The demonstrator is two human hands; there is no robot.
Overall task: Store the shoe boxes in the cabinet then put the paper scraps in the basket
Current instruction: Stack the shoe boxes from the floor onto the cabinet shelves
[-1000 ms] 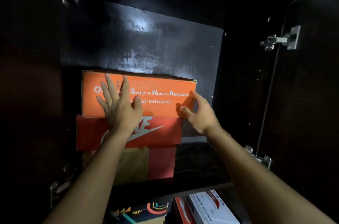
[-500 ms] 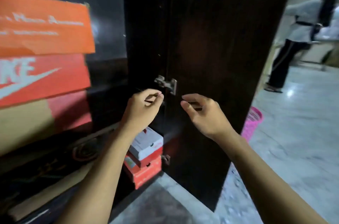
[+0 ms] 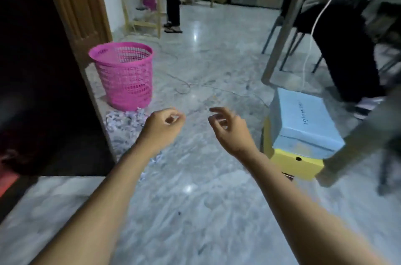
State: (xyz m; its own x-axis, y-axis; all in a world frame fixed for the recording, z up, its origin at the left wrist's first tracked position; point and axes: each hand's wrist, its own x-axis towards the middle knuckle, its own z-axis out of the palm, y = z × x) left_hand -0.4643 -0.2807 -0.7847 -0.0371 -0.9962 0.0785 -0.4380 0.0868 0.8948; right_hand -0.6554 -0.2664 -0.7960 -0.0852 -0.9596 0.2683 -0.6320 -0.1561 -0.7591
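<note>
Left hand (image 3: 165,126), right hand (image 3: 226,129) loosely curled, empty; we reckon the blue shoe box (image 3: 303,119) light, stiff, so grip its sides below the lid.

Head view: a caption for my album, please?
Both hands empty: left hand by paper scraps and pink basket, right hand near blue box atop yellow box.

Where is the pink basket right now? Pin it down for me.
Head view, left side: the pink basket stands upright on the marble floor, beside the dark cabinet door, with the paper scraps heaped just in front of it.
</note>
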